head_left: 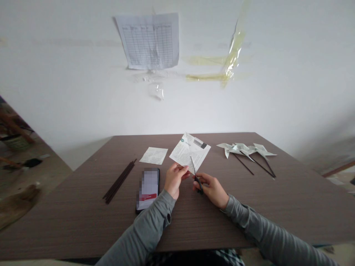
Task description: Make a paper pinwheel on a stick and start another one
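Observation:
Pinched in my left hand (175,178) is a printed square of paper (181,151), held up with one corner toward me. My right hand (212,188) grips a pair of scissors (198,181) with dark handles. The blades point away from me and lie at the paper's near corner, over its middle. Whether they are cutting at this instant I cannot tell. Behind my left hand a second square of printed paper (154,155) lies flat on the table. A phone (148,188) with a lit, partly blurred screen rests left of my left wrist.
Several dark thin sticks (119,181) lie bundled on the table (83,214) at the left. Paper pinwheels (241,149) on dark sticks lie at the back right. The white wall behind carries a taped printed sheet (149,40) and yellowish tape (229,70).

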Demonstrator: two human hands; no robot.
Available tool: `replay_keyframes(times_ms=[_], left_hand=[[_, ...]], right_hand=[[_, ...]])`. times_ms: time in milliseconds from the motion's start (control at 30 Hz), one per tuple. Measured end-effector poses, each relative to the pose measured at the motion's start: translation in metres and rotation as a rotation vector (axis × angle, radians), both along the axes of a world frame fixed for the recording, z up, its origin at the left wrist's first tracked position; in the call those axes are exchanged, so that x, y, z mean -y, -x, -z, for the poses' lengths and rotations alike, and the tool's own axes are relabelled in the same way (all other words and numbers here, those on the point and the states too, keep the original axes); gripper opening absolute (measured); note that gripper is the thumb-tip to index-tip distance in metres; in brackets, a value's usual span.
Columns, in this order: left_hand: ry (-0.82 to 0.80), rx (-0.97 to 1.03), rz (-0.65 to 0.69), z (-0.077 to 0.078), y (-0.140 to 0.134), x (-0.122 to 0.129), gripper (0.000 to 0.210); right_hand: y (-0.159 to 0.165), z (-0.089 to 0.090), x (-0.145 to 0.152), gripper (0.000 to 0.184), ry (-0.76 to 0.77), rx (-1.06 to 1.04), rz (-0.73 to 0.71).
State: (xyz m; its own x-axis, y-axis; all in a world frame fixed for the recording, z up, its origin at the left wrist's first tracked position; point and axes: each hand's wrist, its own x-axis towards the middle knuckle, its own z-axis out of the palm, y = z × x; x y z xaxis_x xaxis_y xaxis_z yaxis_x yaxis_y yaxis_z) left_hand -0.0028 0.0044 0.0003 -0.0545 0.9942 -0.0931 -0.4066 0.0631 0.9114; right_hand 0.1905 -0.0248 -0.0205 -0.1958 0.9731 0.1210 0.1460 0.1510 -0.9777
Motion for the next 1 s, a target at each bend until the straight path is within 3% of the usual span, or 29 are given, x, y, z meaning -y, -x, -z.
replay_keyframes(times_ms=[200,433,700,1000], left_hand=[[0.005,-0.007,0.005,0.0016,-0.0001,-0.0009,0.031],[0.009,-0.029,0.007,0.0024,0.0005,-0.0013,0.041],[0.013,-0.022,-0.006,-0.0021,0.0001,0.0002,0.033],[-0.026,-0.018,-0.079,-0.0008,0.0056,-0.0040,0.038]], right_hand=[[-0.0004,0.0000,0.0003,0.052,-0.004,0.009,-0.004],[-0.0002,0.0004,0.0003,0.053,-0.013,0.008,0.005],[0.0003,-0.0027,0.0015,0.049,-0.050,-0.008,0.031],[-0.0069,0.0050,-0.0010,0.051,-0.025,0.079,-0.057]])
